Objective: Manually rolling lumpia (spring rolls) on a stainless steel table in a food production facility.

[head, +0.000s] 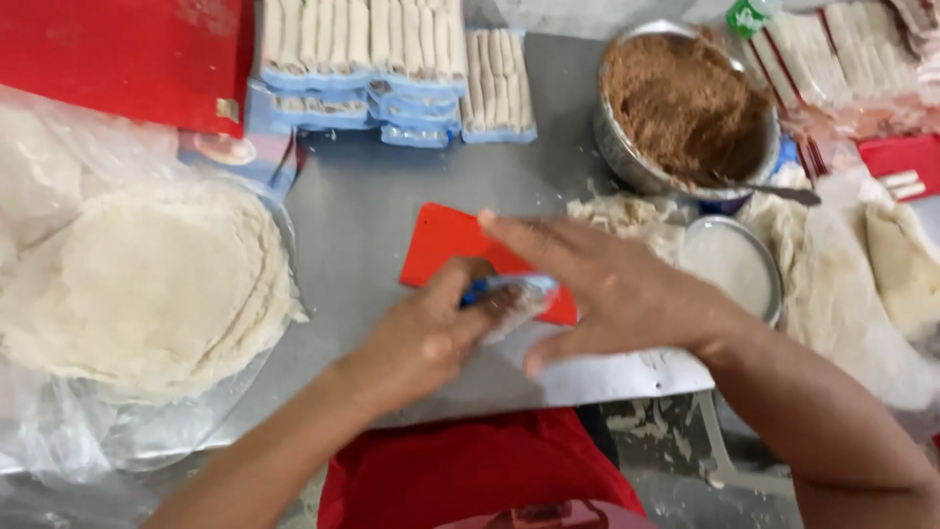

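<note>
- Nearest the camera, below the counter's [372,225] near edge, is red cloth [460,470] worn by the person, and both forearms reach up over it.
- The left hand [431,333] is pinched shut on a small clear packet [514,299] with a blue edge; what is inside is too blurred to tell.
- The right hand [607,289] lies flat and spread, fingers pressed over the packet's far side and onto a red sheet [441,245] lying on the counter just beyond the near edge.
- So the packet sits between both hands, on the red sheet, mid-counter near the front.
- At the left edge a stack of round pale wrappers [147,284] rests on clear plastic; the stack looks thick, so plenty remains unused.
- To the right, a small metal bowl [734,264] holds something white, with loose wrapper scraps beside it.
- Further back on the right, a big metal bowl [685,108] is heaped with brown filling, a spoon handle [783,191] leaning at its rim; it looks mostly full.
- Along the far edge, blue trays of finished rolls [392,59] are stacked in rows, more packs at the far right corner.
- Judged from this: many rolls are made and trayed, while filling and wrappers are left.
</note>
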